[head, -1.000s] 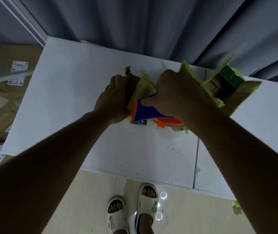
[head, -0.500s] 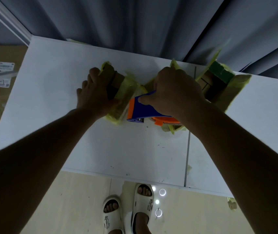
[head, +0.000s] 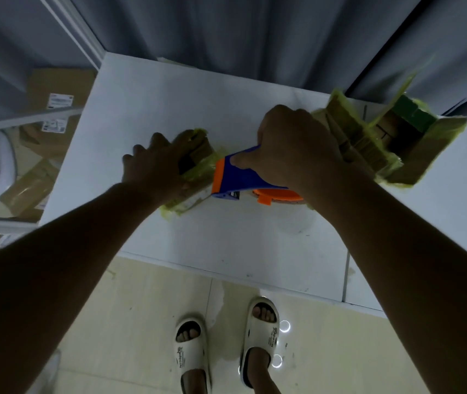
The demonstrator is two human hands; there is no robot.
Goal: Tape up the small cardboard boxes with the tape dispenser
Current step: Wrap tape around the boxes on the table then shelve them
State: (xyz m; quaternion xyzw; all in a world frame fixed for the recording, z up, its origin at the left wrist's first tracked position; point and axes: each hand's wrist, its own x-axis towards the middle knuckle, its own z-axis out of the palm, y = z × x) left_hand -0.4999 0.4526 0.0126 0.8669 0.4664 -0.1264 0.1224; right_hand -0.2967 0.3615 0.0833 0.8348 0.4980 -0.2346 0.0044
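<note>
right hand around tape dispenser

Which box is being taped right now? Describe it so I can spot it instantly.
On the white table, look left of the blue-and-orange tape dispenser. The small cardboard box lies under the left hand, wrapped in yellowish tape. Unlike the open box at the far right, it is closed.

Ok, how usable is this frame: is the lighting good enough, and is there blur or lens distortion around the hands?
Head view: dim and bluish, so both forearms read nearly black; the left hand on the small box is slightly soft; the right hand and tape dispenser are sharper; wide-angle bending bows the table edges; small light rings glare beside the sandals.
</note>
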